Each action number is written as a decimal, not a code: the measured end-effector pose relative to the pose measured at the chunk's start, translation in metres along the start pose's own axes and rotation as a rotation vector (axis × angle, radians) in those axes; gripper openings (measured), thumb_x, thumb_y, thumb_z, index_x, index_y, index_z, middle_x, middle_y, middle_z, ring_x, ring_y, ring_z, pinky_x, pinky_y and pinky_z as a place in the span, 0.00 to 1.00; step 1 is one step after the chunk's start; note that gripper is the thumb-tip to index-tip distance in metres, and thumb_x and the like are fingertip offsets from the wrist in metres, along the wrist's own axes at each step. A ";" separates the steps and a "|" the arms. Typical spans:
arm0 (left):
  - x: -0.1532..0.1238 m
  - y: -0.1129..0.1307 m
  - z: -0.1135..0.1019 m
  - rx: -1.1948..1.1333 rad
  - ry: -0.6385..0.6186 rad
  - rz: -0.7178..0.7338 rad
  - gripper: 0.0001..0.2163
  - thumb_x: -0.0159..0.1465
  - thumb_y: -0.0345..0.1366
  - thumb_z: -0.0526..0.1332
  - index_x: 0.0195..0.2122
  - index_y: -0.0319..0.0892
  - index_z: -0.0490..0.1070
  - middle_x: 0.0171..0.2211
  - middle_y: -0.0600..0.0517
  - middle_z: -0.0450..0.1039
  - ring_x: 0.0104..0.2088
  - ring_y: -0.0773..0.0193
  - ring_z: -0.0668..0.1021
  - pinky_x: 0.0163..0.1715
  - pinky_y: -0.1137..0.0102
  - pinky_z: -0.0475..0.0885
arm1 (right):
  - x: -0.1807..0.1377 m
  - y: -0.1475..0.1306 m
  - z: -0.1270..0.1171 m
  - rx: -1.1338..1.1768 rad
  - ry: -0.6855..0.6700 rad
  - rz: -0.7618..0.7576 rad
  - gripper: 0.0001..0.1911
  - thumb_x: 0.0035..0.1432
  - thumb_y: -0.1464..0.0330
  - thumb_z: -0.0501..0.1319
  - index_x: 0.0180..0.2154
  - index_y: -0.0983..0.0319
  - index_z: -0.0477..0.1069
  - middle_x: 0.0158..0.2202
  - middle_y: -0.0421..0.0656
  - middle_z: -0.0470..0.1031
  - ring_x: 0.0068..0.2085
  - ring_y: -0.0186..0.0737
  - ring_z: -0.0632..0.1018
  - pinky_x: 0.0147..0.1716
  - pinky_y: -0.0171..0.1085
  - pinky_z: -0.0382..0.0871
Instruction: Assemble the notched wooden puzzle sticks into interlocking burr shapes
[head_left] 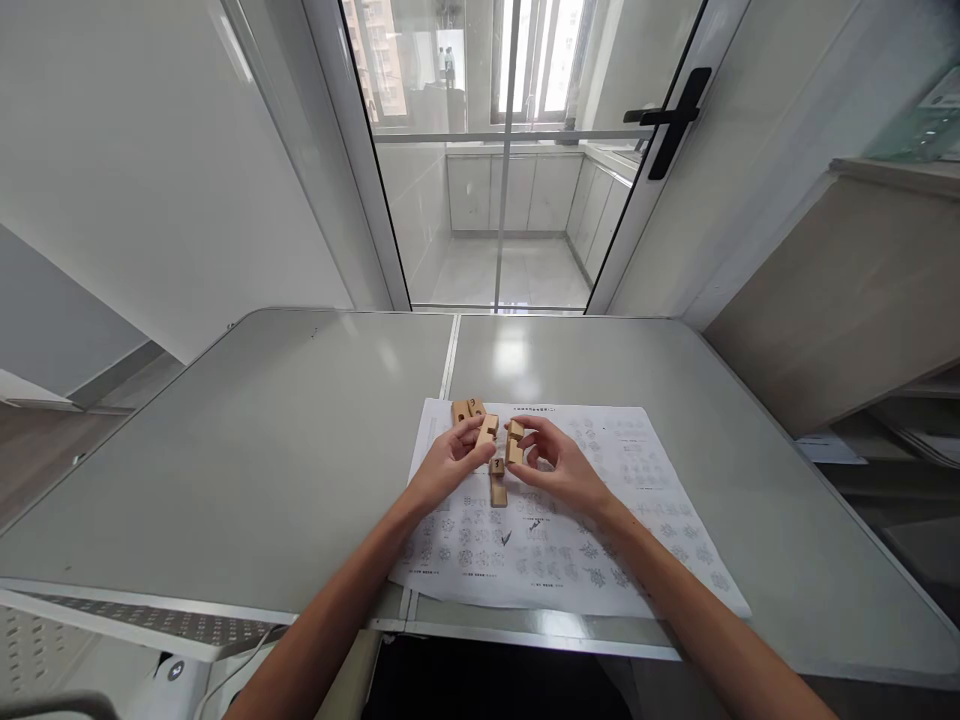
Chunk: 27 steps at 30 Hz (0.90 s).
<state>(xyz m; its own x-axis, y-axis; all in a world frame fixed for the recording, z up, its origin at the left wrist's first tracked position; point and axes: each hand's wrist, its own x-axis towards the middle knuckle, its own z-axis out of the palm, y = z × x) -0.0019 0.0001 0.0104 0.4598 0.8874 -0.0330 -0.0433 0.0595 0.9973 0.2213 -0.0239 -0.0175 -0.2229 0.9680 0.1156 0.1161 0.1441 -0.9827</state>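
The room is pale: white walls, a glass door (502, 150) with a black handle (671, 118) straight ahead beyond the fingers, and through it a tiled balcony with low cabinets. A wooden cabinet (840, 290) stands off to the right of the right hand.

One grey folding table (262, 450) fills the lower view, with a seam running down its middle toward the hands. On it lies one large printed sheet (660, 500) covered in rows of small diagrams; both hands rest over its upper left part.

Two hands are in view. The left hand (448, 462) has its fingers curled, thumb and forefinger pinching one notched wooden block (486, 432). The right hand (559, 465) likewise pinches a second wooden piece (514, 443) between its thumb and bent fingertips. The two held pieces sit just apart, facing each other between the fingertips.

Loose wooden pieces number at least two more: one pair-like chunk (467, 408) lies on the sheet just beyond the left fingertips, and one upright-looking bar (498, 482) lies on the sheet just below the gap between the two hands. Whether that bar is one piece or two stacked cannot be told.
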 end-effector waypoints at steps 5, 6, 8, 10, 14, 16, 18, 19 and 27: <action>0.003 0.004 0.005 -0.183 -0.066 -0.051 0.21 0.68 0.55 0.62 0.44 0.40 0.74 0.35 0.51 0.65 0.32 0.66 0.65 0.36 0.69 0.66 | 0.001 0.000 0.000 -0.146 0.087 -0.054 0.30 0.58 0.59 0.71 0.60 0.55 0.68 0.40 0.41 0.75 0.35 0.39 0.75 0.38 0.42 0.75; 0.003 0.005 0.005 -0.213 -0.076 -0.054 0.20 0.69 0.55 0.62 0.41 0.40 0.73 0.36 0.51 0.65 0.32 0.67 0.64 0.35 0.69 0.65 | 0.001 0.000 0.001 -0.206 0.110 -0.081 0.30 0.59 0.60 0.70 0.60 0.55 0.68 0.40 0.42 0.75 0.36 0.40 0.75 0.38 0.42 0.75; 0.004 0.004 0.007 -0.251 -0.081 -0.063 0.18 0.69 0.53 0.62 0.38 0.40 0.70 0.37 0.51 0.64 0.32 0.67 0.63 0.35 0.69 0.65 | 0.001 0.001 0.001 -0.324 0.138 -0.126 0.29 0.59 0.61 0.69 0.60 0.55 0.69 0.45 0.45 0.74 0.38 0.42 0.76 0.40 0.44 0.76; 0.004 0.003 0.006 -0.271 -0.082 -0.072 0.17 0.70 0.52 0.61 0.38 0.41 0.68 0.37 0.50 0.64 0.31 0.67 0.62 0.34 0.69 0.65 | 0.000 0.002 0.002 -0.411 0.140 -0.137 0.29 0.60 0.61 0.69 0.62 0.55 0.68 0.50 0.47 0.73 0.42 0.45 0.76 0.45 0.46 0.76; 0.004 0.001 0.004 -0.299 -0.082 -0.085 0.17 0.70 0.52 0.61 0.42 0.42 0.69 0.37 0.50 0.65 0.28 0.68 0.60 0.32 0.69 0.65 | -0.001 0.006 0.001 -0.526 0.125 -0.131 0.32 0.60 0.60 0.69 0.65 0.53 0.67 0.55 0.49 0.71 0.54 0.54 0.75 0.56 0.54 0.72; 0.004 0.002 0.003 -0.288 -0.070 -0.102 0.18 0.70 0.53 0.59 0.46 0.42 0.71 0.36 0.51 0.63 0.27 0.69 0.59 0.31 0.69 0.66 | -0.002 0.007 0.001 -0.571 0.120 -0.146 0.33 0.60 0.60 0.70 0.65 0.52 0.67 0.54 0.50 0.71 0.56 0.56 0.74 0.58 0.57 0.71; 0.004 0.002 0.002 -0.254 -0.046 -0.117 0.20 0.71 0.54 0.56 0.49 0.42 0.71 0.33 0.53 0.61 0.25 0.69 0.58 0.30 0.70 0.66 | -0.002 0.007 0.001 -0.596 0.115 -0.158 0.33 0.61 0.59 0.70 0.65 0.52 0.67 0.54 0.50 0.71 0.56 0.57 0.73 0.58 0.58 0.70; 0.004 0.002 0.002 -0.234 -0.035 -0.122 0.20 0.72 0.54 0.55 0.50 0.42 0.71 0.31 0.54 0.60 0.25 0.69 0.58 0.29 0.70 0.66 | -0.003 0.007 0.001 -0.599 0.114 -0.161 0.33 0.61 0.59 0.70 0.65 0.52 0.67 0.54 0.50 0.71 0.56 0.57 0.73 0.58 0.57 0.70; 0.002 -0.002 0.007 0.263 0.111 0.056 0.21 0.74 0.54 0.52 0.50 0.41 0.71 0.28 0.56 0.64 0.27 0.67 0.65 0.30 0.70 0.64 | -0.001 0.003 0.002 -0.469 0.147 -0.111 0.30 0.61 0.58 0.69 0.62 0.56 0.67 0.55 0.50 0.73 0.53 0.53 0.75 0.54 0.54 0.73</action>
<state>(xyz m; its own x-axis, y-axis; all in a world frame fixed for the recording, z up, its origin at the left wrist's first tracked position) 0.0049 -0.0018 0.0087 0.3623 0.9316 0.0296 0.1723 -0.0981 0.9801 0.2203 -0.0248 -0.0212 -0.1243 0.9553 0.2683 0.5292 0.2925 -0.7965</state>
